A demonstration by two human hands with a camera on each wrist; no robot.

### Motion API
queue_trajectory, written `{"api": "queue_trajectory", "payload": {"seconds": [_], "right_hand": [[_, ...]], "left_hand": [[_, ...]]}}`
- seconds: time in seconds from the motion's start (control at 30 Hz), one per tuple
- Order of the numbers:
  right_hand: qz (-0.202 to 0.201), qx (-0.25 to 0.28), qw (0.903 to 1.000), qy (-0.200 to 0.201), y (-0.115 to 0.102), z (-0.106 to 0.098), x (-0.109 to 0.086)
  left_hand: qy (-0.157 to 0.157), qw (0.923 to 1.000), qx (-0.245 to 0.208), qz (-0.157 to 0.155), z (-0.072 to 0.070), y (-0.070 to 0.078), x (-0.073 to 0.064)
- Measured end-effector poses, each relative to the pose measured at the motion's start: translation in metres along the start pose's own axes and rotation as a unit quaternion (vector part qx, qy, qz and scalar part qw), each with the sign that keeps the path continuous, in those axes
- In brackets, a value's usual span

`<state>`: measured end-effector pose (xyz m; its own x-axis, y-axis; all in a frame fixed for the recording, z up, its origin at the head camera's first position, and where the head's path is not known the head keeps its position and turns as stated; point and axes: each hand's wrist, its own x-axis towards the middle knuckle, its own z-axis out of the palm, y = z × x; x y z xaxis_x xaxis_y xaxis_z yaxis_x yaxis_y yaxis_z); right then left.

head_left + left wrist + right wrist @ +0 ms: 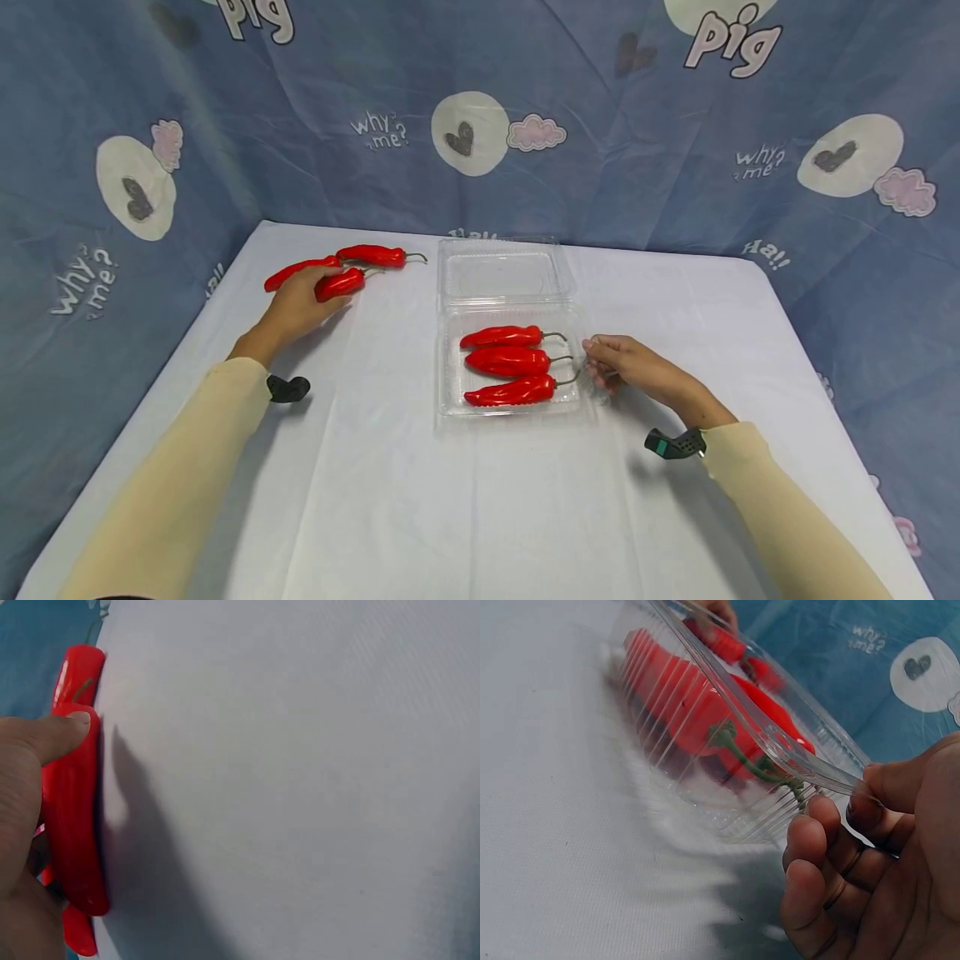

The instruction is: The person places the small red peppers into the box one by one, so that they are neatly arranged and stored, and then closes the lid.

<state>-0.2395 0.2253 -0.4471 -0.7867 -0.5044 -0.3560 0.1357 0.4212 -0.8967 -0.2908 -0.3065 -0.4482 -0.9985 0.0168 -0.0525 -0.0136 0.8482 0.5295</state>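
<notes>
My left hand (300,302) is at the table's far left, its thumb and fingers gripping a red chili pepper (341,285). In the left wrist view the thumb lies across that pepper (73,802) near its green stem. Another red pepper (375,255) is just behind, and one more (300,269) shows beyond the hand, partly covered by it. My right hand (630,365) pinches the right rim of a clear plastic clamshell box (450,404) between thumb and forefinger, the other fingers loosely curled. Three red peppers (510,362) lie side by side in its base, stems toward that hand.
The box's hinged lid (495,275) lies folded back toward the far edge. A white cloth covers the table (420,508). Behind and at the sides hangs a blue printed curtain (600,192). Dark bands (675,444) sit on both wrists.
</notes>
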Motion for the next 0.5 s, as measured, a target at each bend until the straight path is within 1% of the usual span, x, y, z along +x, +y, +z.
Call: {"api": "queue_trajectory", "payload": {"seconds": [0.1, 0.3, 0.37, 0.5], "right_hand": [[0.001, 0.0, 1.0, 0.0, 0.0004, 0.0, 0.0005], [0.0, 0.001, 1.0, 0.0, 0.0009, -0.0003, 0.0008], [0.001, 0.002, 1.0, 0.001, 0.0011, -0.0001, 0.001], [0.001, 0.001, 1.0, 0.002, 0.0008, 0.0001, 0.0009]], "left_hand": [[0.003, 0.9999, -0.004, -0.01, 0.0028, -0.004, -0.0004], [0.011, 0.9998, -0.01, -0.016, 0.0067, -0.0076, -0.0002], [0.016, 0.9997, -0.012, -0.015, 0.0077, -0.0081, -0.0007], [0.028, 0.9995, -0.017, -0.001, 0.0096, -0.0103, -0.003]]}}
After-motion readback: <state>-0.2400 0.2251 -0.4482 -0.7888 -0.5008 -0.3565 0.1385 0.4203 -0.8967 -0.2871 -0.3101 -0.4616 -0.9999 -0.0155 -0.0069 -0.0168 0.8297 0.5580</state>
